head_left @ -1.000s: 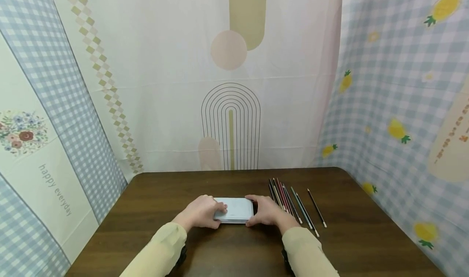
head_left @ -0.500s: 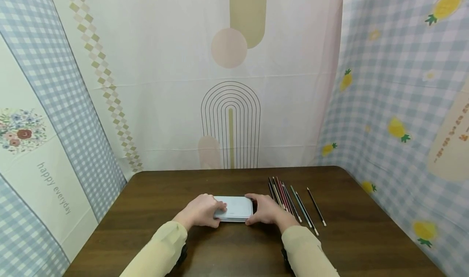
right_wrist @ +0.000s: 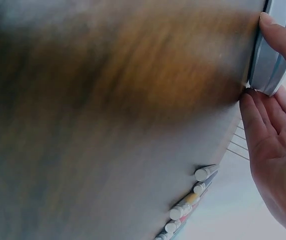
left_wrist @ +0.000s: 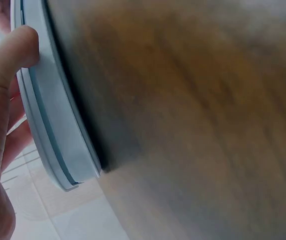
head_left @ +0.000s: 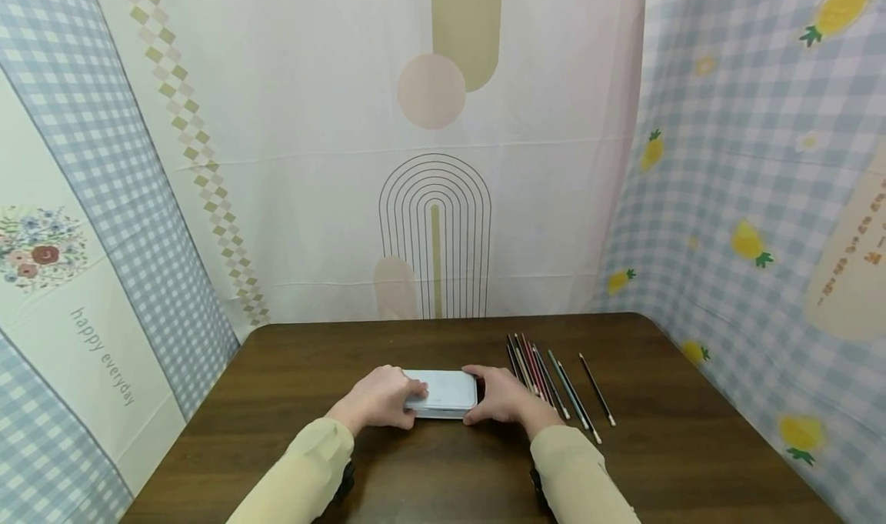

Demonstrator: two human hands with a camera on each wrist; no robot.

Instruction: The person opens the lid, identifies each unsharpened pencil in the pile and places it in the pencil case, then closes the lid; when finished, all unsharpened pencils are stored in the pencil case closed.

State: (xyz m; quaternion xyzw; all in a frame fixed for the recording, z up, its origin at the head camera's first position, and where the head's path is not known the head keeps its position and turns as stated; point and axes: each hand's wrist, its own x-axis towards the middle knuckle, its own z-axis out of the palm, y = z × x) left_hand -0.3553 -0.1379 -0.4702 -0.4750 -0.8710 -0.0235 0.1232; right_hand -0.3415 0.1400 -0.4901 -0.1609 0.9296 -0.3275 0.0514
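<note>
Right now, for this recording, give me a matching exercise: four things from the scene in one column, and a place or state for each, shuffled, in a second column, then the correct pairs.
Column one:
1. pale blue case
2. coloured pencils
3. left hand
4. right hand

Column two:
A. lying loose in a row on the table, to the right of the hands
B. holds the case's right end
C. flat on the table between both hands
D. holds the case's left end, thumb on its edge

Pairs: 1-C, 2-A, 3-D, 4-B
</note>
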